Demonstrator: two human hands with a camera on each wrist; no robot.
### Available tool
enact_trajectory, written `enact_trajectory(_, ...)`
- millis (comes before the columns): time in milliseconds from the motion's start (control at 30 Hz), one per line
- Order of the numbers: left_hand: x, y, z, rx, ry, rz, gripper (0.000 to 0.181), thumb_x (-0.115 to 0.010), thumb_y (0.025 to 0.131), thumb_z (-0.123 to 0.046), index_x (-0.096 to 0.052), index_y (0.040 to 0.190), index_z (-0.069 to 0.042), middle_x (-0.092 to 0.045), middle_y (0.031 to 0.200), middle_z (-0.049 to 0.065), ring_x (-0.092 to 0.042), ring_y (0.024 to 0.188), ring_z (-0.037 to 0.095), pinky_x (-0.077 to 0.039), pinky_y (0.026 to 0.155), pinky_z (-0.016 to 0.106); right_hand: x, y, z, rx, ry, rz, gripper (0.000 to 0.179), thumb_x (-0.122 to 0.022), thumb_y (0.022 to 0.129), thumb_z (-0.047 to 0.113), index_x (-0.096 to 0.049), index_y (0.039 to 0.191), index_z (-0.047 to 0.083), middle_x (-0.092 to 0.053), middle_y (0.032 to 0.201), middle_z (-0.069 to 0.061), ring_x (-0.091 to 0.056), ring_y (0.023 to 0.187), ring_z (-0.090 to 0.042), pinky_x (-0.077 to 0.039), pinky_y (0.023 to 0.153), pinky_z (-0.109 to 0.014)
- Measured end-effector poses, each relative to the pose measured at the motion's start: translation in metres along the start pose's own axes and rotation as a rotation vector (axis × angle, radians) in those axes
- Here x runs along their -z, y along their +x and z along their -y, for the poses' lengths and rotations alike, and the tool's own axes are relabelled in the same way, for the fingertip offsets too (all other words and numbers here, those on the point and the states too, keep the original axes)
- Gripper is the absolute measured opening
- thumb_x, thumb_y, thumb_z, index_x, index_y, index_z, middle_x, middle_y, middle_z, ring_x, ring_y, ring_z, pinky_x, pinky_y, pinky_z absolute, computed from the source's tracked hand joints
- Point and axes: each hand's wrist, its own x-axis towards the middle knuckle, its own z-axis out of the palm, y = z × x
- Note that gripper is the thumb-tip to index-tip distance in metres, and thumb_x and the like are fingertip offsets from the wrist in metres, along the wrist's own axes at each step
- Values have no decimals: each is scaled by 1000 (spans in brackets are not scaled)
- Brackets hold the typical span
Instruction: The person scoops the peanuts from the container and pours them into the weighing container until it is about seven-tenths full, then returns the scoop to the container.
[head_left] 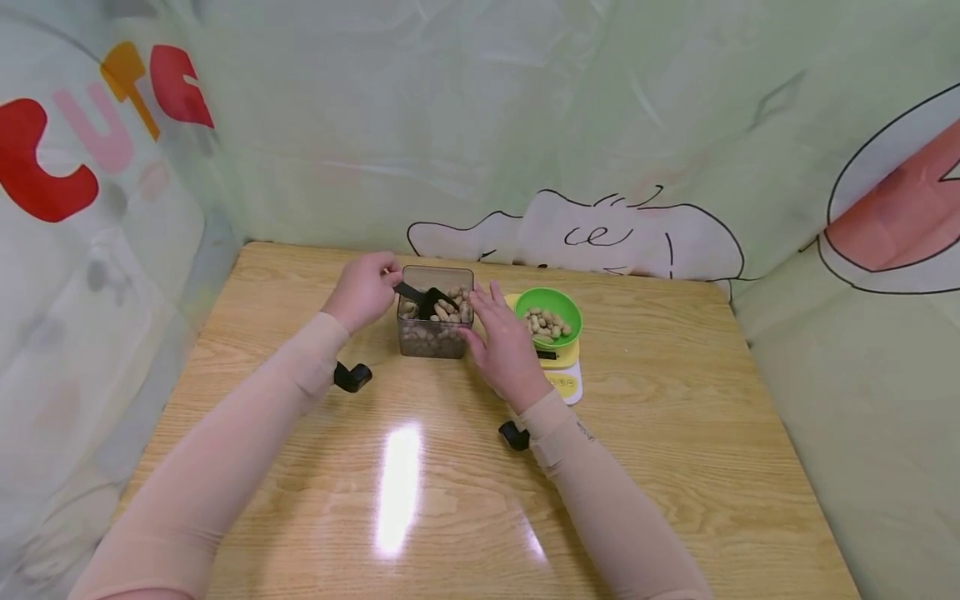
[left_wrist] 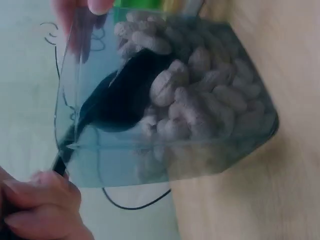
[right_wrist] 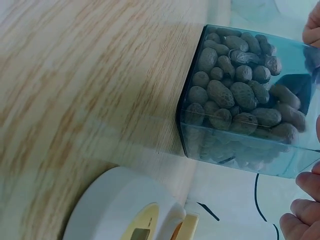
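Observation:
My left hand [head_left: 365,292] grips the handle of a black scoop [head_left: 431,303], whose bowl sits among the peanuts inside a clear grey plastic box [head_left: 435,343]. Unshelled peanuts [left_wrist: 200,107] fill the lower part of the box, and a few lie in the scoop's bowl. My right hand [head_left: 506,346] rests against the right side of the box, fingers extended along its rim. In the right wrist view its fingertips [right_wrist: 305,205] show at the box's upper edge. Just right of that hand, a green bowl [head_left: 572,315] holds more peanuts.
Under the green bowl stands a yellow and white kitchen scale [head_left: 567,383], partly hidden by my right hand. The wooden table [head_left: 660,433] meets a printed cloth backdrop [head_left: 450,125] behind the box. Black wrist camera mounts [head_left: 358,377] stick out beside both wrists.

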Motion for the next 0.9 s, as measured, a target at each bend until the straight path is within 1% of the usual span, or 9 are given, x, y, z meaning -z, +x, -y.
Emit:
enact_trajectory(133,2,0,-3,156,-119,25,24,-49,112,-15,-60,92,-6,-61,85,7,-45,62,20,-38,57,32,2,0,0,-13,2,3,56,-75,103,20,-57,151,-4,-54,161,-21,-39,159,-40,-41,125,-55)
enact_trajectory(233,2,0,-8,192,-88,12,28,-48,110,-15,-57,85,-8,-53,74,3,-45,63,20,-37,58,31,2,0,0,-15,7,-3,56,-75,104,20,-57,151,-4,-54,160,-21,-39,160,-39,-41,125,-54)
enact_trajectory(300,1,0,-8,174,-69,-5,27,-48,110,-13,-54,84,-8,-52,77,4,-44,66,21,-36,59,32,1,-1,0,-12,8,-3,56,-74,104,20,-57,151,-4,-54,160,-21,-39,160,-39,-40,126,-54)
enact_trajectory(367,-2,-1,-6,124,-33,-31,24,-50,110,-11,-55,86,-7,-56,85,8,-43,68,24,-35,61,33,0,-1,-1,-7,11,-1,56,-75,103,20,-57,151,-5,-55,160,-22,-40,159,-40,-40,126,-53)
enact_trajectory(500,-6,-2,1,3,23,-62,15,-54,111,-9,-63,100,-6,-71,108,14,-51,74,27,-40,63,35,-1,-1,0,-3,12,-7,57,-76,102,19,-57,150,-5,-55,159,-23,-40,159,-40,-41,125,-53)
enact_trajectory(567,-7,-2,3,-21,24,-59,14,-54,112,-11,-64,105,-6,-73,109,15,-53,74,26,-41,63,35,-1,-1,0,-4,15,-14,56,-76,102,18,-57,150,-5,-56,159,-23,-40,159,-38,-41,125,-53)
enact_trajectory(633,-7,-2,5,6,-29,-40,16,-54,113,-13,-65,106,-4,-72,104,15,-53,71,24,-42,62,34,0,-1,0,-7,19,-14,56,-76,102,18,-57,150,-5,-55,159,-23,-39,159,-38,-40,125,-53)
enact_trajectory(800,-3,-1,3,185,-303,33,20,-52,114,-15,-62,110,2,-66,85,12,-59,69,17,-45,58,25,-1,-2,0,-11,27,-2,56,-74,104,20,-56,152,-4,-53,162,-20,-38,160,-37,-40,126,-53)
enact_trajectory(900,-1,0,0,240,-397,62,20,-51,115,-15,-61,111,2,-63,83,10,-60,71,17,-45,58,23,0,-2,0,-14,29,-6,56,-74,104,20,-56,152,-4,-52,162,-19,-38,160,-37,-40,126,-53)
